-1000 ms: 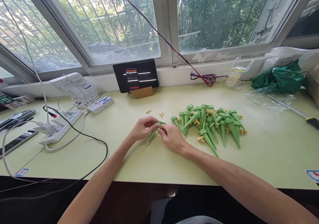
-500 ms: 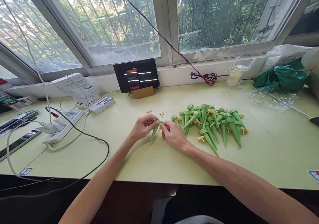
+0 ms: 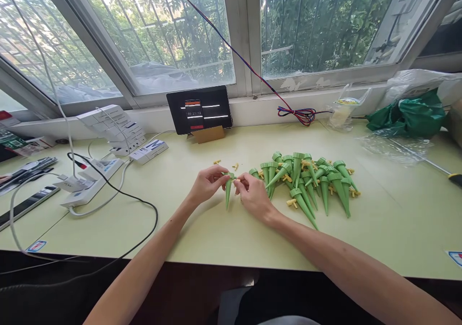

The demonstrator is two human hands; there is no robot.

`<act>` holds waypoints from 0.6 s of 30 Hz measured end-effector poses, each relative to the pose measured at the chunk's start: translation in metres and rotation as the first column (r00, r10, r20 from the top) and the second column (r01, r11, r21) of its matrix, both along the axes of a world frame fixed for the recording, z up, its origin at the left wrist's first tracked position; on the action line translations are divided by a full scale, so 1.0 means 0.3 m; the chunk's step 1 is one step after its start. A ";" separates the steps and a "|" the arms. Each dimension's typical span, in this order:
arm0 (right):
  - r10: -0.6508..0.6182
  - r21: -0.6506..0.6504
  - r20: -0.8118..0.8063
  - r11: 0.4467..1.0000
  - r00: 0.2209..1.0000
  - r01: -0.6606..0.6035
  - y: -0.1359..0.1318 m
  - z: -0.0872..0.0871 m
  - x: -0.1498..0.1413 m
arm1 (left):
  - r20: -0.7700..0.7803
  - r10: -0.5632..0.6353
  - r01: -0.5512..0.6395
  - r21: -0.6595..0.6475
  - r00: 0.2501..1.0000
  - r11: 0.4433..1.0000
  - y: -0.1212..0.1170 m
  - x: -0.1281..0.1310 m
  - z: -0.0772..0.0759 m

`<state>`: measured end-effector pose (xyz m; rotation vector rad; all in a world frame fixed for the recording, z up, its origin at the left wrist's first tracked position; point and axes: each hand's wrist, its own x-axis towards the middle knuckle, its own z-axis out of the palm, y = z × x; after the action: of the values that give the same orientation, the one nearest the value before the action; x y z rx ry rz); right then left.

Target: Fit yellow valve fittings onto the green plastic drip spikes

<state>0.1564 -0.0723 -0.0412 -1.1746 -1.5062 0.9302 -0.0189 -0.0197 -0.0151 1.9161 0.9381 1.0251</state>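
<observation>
My left hand [image 3: 206, 184] is closed on the cap end of a green watering spike [image 3: 228, 196], which points downward above the table. At the spike's right side, the fingertips of my right hand [image 3: 253, 195] pinch a small yellow valve [image 3: 236, 181], mostly hidden by the fingers. It meets the spike near the cap; how deep it sits I cannot tell. Just beyond my hands lie two loose yellow valves, a left one [image 3: 217, 162] and a right one [image 3: 235, 166]. To the right is a heap of green spikes [image 3: 335, 188], many with yellow valves at their caps.
A tablet [image 3: 212, 108] showing a timer leans on a cardboard stand [image 3: 208, 135] by the window. Leftward are a power strip [image 3: 92, 185], stacked white boxes [image 3: 121, 132] and a black cable [image 3: 144, 201]. A green bag [image 3: 409, 115] and a screwdriver [image 3: 455, 178] lie far right.
The held spike has swung from a leftward slant to nearly vertical, tip down. My right hand has shifted slightly right, and the view has moved a little.
</observation>
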 end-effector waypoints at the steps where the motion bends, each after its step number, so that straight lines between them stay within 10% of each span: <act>1: 0.004 -0.007 0.000 1.000 1.000 -0.004 0.000 0.001 0.001 | -0.002 0.003 -0.003 0.005 1.000 1.000 0.001 -0.001 -0.001; 18: 0.023 -0.144 -0.142 0.989 0.990 -0.044 0.010 0.001 -0.004 | 0.015 -0.007 0.005 0.114 1.000 0.993 -0.010 0.014 0.005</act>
<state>0.1552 -0.0693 -0.0410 -1.1654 -1.3676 1.1386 -0.0148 -0.0226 -0.0134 2.0009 0.8810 1.1094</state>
